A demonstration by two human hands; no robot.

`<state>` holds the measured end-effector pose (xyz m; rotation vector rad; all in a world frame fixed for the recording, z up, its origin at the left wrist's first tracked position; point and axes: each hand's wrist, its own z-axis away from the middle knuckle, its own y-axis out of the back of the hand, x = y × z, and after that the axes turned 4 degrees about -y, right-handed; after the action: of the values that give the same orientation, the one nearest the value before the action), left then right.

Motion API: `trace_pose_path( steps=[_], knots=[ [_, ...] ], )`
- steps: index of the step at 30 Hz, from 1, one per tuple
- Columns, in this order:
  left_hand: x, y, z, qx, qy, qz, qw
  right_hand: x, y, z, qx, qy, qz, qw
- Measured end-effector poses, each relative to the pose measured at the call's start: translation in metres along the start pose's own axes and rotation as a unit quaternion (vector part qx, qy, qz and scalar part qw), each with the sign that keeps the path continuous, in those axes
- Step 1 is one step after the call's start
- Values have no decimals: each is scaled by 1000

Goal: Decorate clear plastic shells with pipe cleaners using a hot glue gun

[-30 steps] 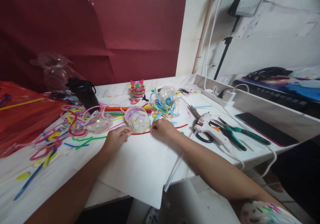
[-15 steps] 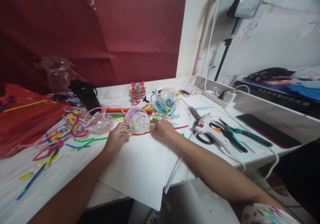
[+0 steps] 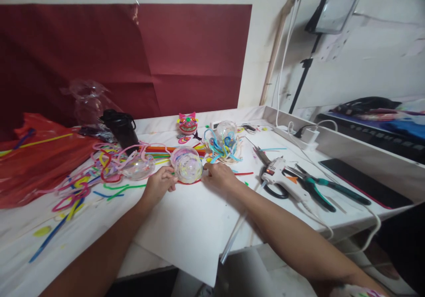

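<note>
Between my hands sits a clear round plastic shell (image 3: 187, 167), with pink, yellow and other colours showing through it. On its left, my left hand (image 3: 161, 183) has its fingers bent, the tips close to the rim. My right hand (image 3: 219, 175) is closed in a pinch at the right edge. What either hand pinches is hidden. A red pipe cleaner (image 3: 190, 182) passes along the front of the shell, from the left fingertips toward the right hand. White paper (image 3: 189, 226) lies under my wrists.
Left are tangled pipe cleaners (image 3: 78, 184), another clear shell (image 3: 138, 169), a black bottle (image 3: 120, 131) and a red bag (image 3: 49, 155). Behind stand a lion-head figure (image 3: 187, 124) and a blue-white bundle (image 3: 226, 145). Right lie a glue gun (image 3: 277, 173), pliers (image 3: 315, 184) and a phone (image 3: 361, 182).
The camera view has shifted slightly, so the whole scene sits lower and further right. My hands remain on both sides of the shell, with little visible movement.
</note>
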<state>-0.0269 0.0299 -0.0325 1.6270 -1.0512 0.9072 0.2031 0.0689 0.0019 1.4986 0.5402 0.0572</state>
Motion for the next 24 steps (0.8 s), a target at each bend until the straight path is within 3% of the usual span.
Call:
trace_pose_path(
  steps=[8,24],
  knots=[
    [5,0,-1,-20,27,37,999,5,2,-4,-10,16,-29,999],
    [13,0,4,-8,120,159,980,11,0,-8,9,60,-107,992]
  ],
)
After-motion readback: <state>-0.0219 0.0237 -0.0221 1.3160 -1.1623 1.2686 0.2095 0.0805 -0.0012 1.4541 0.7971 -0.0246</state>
